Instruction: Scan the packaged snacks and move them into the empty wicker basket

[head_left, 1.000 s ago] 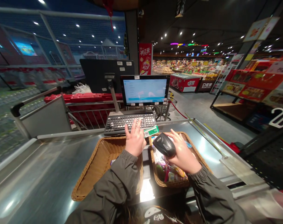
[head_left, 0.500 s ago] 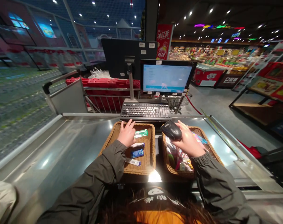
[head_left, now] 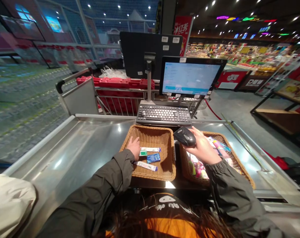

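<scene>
My left hand [head_left: 133,147] is inside the left wicker basket [head_left: 171,155], by its left wall, with fingers apart. Close against it lies a small green-and-white pack [head_left: 143,153], partly covered by the hand. A blue pack [head_left: 153,158] and two slim white tubes rest on the basket floor, the upper tube [head_left: 151,149] behind the blue pack and the lower tube [head_left: 147,166] in front. My right hand [head_left: 204,150] grips a black barcode scanner [head_left: 185,136], held above the near-left part of the right wicker basket [head_left: 244,172], which is full of colourful packaged goods [head_left: 221,148].
A keyboard [head_left: 164,114] and a lit monitor [head_left: 190,77] stand behind the baskets, beside a second screen seen from its back [head_left: 150,54]. The metal counter [head_left: 87,142] has raised edges. Pale fabric [head_left: 11,201] lies at the near left; a shopping cart [head_left: 115,99] stands beyond.
My left hand has lowered and drawn toward the left wall of the basket, and the green-and-white pack is lower, among the other items. My right hand still holds the scanner. The view has shifted.
</scene>
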`<state>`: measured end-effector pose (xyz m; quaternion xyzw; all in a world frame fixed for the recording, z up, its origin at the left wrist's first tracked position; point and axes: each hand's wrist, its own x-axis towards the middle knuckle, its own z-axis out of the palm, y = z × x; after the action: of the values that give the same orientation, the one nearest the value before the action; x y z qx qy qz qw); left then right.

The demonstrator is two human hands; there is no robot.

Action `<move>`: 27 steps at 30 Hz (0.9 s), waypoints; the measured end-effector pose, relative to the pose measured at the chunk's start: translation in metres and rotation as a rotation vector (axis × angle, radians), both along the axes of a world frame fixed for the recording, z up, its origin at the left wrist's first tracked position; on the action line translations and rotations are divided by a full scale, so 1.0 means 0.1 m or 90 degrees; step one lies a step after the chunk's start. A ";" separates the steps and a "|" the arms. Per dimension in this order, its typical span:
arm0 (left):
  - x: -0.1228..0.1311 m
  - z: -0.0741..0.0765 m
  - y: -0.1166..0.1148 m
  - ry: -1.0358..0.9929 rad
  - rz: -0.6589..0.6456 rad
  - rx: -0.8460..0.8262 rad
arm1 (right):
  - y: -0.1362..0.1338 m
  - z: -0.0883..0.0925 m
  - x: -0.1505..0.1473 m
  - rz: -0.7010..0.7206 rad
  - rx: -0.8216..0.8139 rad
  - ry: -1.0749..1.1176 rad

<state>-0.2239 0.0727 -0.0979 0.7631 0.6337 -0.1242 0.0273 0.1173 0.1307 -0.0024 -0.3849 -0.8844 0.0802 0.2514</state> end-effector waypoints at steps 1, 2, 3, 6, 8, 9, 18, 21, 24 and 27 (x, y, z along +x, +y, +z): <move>-0.02 -0.04 0.00 0.002 -0.001 -0.007 | -0.01 0.00 -0.01 -0.001 0.000 -0.002; -0.03 -0.07 0.00 0.002 -0.004 -0.015 | -0.02 -0.01 -0.03 -0.001 -0.002 -0.004; -0.04 -0.10 0.00 0.002 -0.007 -0.024 | -0.04 0.00 -0.04 -0.001 -0.005 -0.007; -0.07 -0.19 0.00 -0.002 -0.020 -0.046 | -0.10 0.01 -0.11 0.010 -0.023 -0.026; -0.07 -0.26 0.00 -0.004 -0.025 -0.064 | -0.13 0.01 -0.16 0.030 -0.037 -0.043; -0.07 -0.29 0.00 -0.005 -0.025 -0.074 | -0.15 0.00 -0.19 0.042 -0.043 -0.050; 0.00 -0.33 -0.08 -0.009 -0.027 -0.203 | -0.22 0.02 -0.20 0.041 -0.036 -0.035; 0.07 -0.11 -0.10 -0.007 -0.065 -0.201 | -0.23 0.10 -0.03 0.012 -0.024 -0.008; 0.23 0.22 -0.10 -0.029 -0.123 -0.170 | -0.24 0.17 0.20 -0.040 -0.012 0.021; 0.51 0.54 -0.08 -0.110 -0.180 -0.097 | -0.24 0.22 0.47 -0.103 -0.008 0.040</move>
<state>-0.1729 0.0643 -0.0439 0.8479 0.5044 -0.1087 0.1219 0.1647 0.1069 0.0197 -0.4539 -0.8416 0.0772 0.2822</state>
